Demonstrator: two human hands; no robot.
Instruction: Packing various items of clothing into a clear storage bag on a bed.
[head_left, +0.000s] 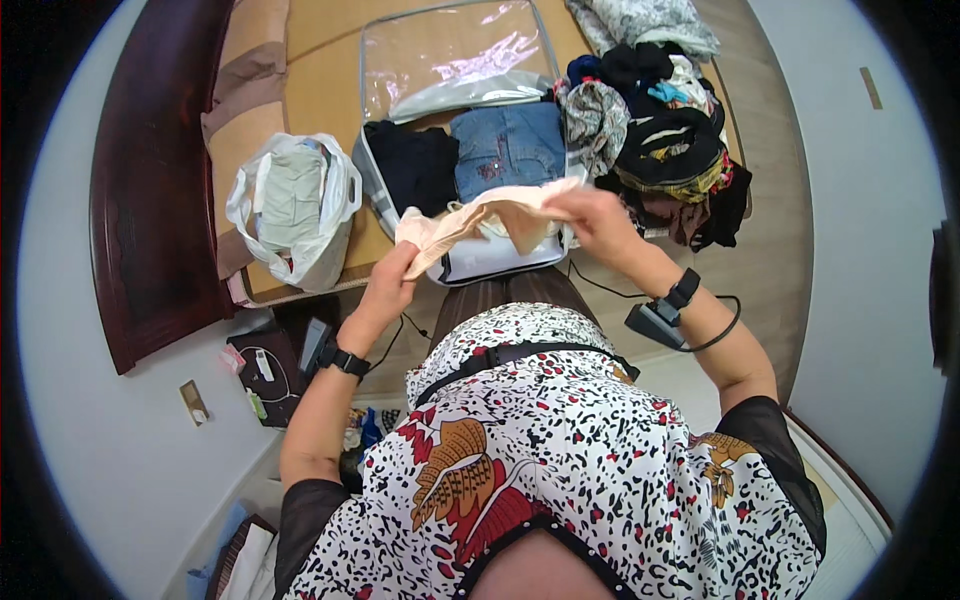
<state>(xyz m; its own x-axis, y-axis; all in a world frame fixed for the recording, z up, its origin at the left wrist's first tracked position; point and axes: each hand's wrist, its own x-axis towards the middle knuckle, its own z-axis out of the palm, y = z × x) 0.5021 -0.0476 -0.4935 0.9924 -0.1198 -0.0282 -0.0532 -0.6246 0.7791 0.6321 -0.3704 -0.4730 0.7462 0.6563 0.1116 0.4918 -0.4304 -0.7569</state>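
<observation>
A pale peach cloth garment (487, 214) is stretched between my two hands, above the near part of an unzipped clear-topped storage bag (386, 214). My left hand (391, 281) grips its lower left end. Its right end is in my right hand (596, 221), slightly blurred. Inside the bag lie folded blue denim (510, 142) and, to its left, dark folded clothing (415, 169). The bag's transparent lid (450, 52) is flipped back at the far side. The garment partly hides the near contents of the bag.
To the left stands a white plastic bag (341, 240) holding folded light clothing (292, 195). A heap of mixed clothes (667, 142) lies at the right, with grey patterned fabric (660, 26) behind it. A dark wooden headboard (161, 187) borders the bed on the left. Cables hang near the bed's edge.
</observation>
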